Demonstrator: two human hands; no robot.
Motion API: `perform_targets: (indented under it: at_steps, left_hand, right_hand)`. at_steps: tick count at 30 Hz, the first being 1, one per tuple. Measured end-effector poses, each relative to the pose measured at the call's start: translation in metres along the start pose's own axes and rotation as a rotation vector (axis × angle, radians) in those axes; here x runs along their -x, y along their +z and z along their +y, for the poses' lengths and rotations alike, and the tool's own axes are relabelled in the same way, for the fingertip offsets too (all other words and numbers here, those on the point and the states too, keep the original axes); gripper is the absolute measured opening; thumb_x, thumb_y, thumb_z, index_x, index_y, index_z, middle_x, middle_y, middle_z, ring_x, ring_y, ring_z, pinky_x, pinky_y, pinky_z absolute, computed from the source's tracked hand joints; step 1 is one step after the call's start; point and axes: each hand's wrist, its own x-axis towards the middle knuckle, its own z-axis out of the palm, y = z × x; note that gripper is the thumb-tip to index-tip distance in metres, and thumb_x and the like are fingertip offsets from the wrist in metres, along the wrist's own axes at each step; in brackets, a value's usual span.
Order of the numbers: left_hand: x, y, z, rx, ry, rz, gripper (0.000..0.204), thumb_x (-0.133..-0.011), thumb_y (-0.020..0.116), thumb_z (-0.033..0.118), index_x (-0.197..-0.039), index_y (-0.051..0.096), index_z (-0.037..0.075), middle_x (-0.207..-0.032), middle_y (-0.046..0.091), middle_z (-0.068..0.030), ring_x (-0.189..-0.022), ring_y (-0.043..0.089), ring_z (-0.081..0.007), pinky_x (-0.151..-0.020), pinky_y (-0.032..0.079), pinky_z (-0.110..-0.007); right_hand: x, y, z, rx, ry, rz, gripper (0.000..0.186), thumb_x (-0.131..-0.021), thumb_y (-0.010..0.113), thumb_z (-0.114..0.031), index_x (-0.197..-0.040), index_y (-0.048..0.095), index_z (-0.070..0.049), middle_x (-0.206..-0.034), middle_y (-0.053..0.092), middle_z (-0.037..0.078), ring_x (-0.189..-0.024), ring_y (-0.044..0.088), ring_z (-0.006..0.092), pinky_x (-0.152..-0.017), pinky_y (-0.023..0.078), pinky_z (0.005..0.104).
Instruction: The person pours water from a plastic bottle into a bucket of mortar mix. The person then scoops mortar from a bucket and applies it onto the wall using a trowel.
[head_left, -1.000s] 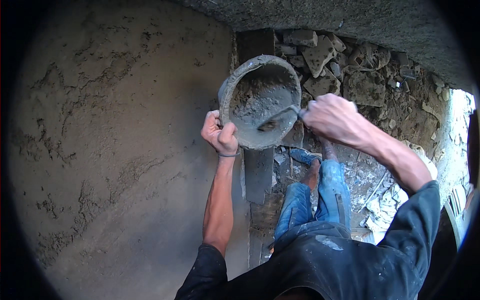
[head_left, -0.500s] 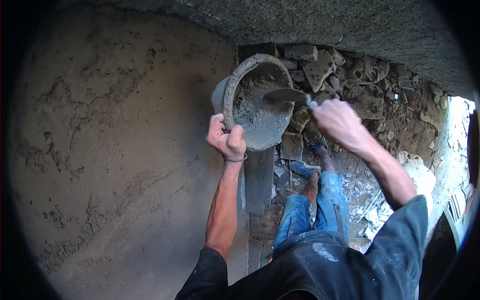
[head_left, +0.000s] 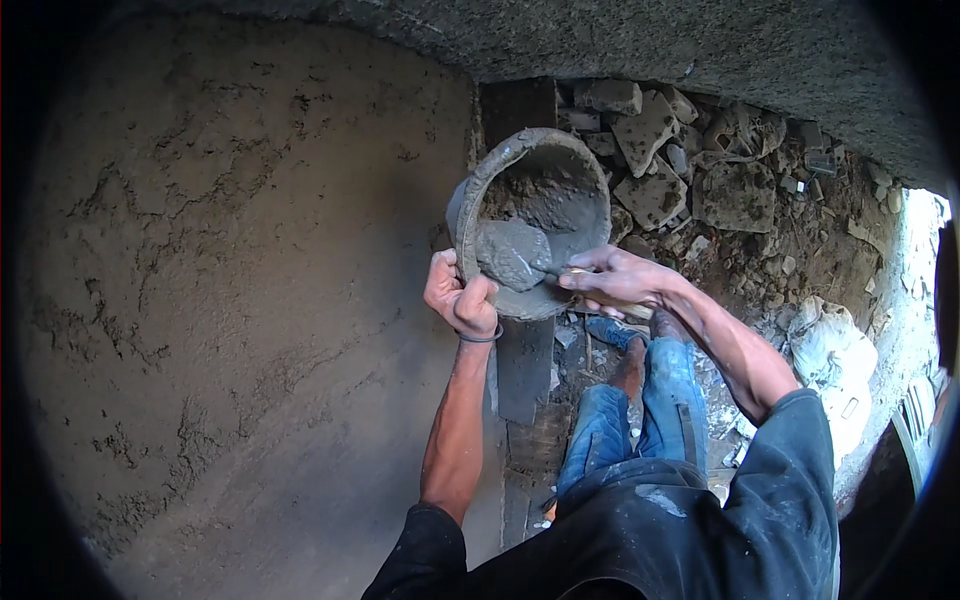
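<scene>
My left hand (head_left: 462, 295) grips the near left rim of a mortar-caked bucket (head_left: 462, 212), which is tilted so its mouth faces me. Wet grey mortar (head_left: 560, 200) coats the inside. My right hand (head_left: 615, 280) is closed around the handle of a trowel (head_left: 540, 268) at the bucket's near right side. A mound of mortar covers the trowel's blade, which lies inside the mouth, so little of the metal shows. To the left of the bucket stands a wall (head_left: 250, 300) with damp, partly rough plaster.
Broken stones and slabs (head_left: 645, 135) lie beyond the bucket and to its right. A rough grey wall (head_left: 640, 45) runs across the far side. A white sack (head_left: 830, 355) rests at the right. Boards (head_left: 525, 370) lie along the foot of the plastered wall.
The trowel has gone from reaching over the bucket's right rim to lying inside with mortar heaped on it. My right hand has come nearer and turned over. The bucket has shifted slightly right and nearer.
</scene>
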Motion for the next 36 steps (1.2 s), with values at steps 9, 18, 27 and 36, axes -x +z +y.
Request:
perform_targets:
  at_steps: [9, 18, 27, 36]
  left_hand:
    - [0.033, -0.034, -0.031, -0.127, -0.133, 0.211, 0.01, -0.052, 0.044, 0.008, -0.059, 0.039, 0.002, -0.067, 0.043, -0.0033, -0.063, 0.043, -0.0162, -0.057, 0.035, -0.025]
    - [0.125, -0.079, -0.082, -0.393, -0.403, 0.209, 0.017, -0.048, 0.049, 0.01, -0.057, 0.036, 0.003, -0.063, 0.036, -0.006, -0.063, 0.039, -0.02, -0.059, 0.034, -0.031]
    - [0.209, -0.108, -0.101, -0.613, -0.483, 0.165, 0.02, -0.05, 0.05, 0.008, -0.06, 0.034, 0.004, -0.065, 0.033, -0.0006, -0.062, 0.035, -0.0165, -0.056, 0.032, -0.03]
    - [0.202, -0.087, -0.085, -0.032, -0.584, 0.592, 0.018, -0.048, 0.05, 0.01, -0.064, 0.044, 0.003, -0.068, 0.048, -0.0031, -0.064, 0.044, -0.0158, -0.061, 0.04, -0.027]
  right_hand:
    - [0.087, 0.007, 0.029, -0.38, -0.312, 0.396, 0.034, -0.092, 0.062, -0.025, -0.118, 0.056, -0.004, -0.069, 0.055, 0.001, -0.051, 0.05, 0.0058, -0.045, 0.041, 0.02]
    - [0.091, -0.052, 0.072, -0.491, -0.732, 1.406, 0.044, -0.091, 0.062, -0.015, -0.131, 0.047, -0.004, -0.075, 0.057, 0.002, -0.054, 0.053, 0.007, -0.046, 0.042, 0.0191]
    - [-0.216, -0.11, 0.11, 0.438, -0.613, 1.684, 0.013, -0.089, 0.054, -0.013, -0.095, 0.063, -0.004, -0.075, 0.064, 0.01, -0.063, 0.061, 0.0193, -0.053, 0.046, 0.0354]
    - [-0.221, 0.077, -0.065, -0.227, -0.829, 1.24, 0.033, -0.091, 0.059, -0.015, -0.119, 0.052, 0.001, -0.086, 0.065, 0.017, -0.072, 0.064, 0.0229, -0.063, 0.052, 0.0348]
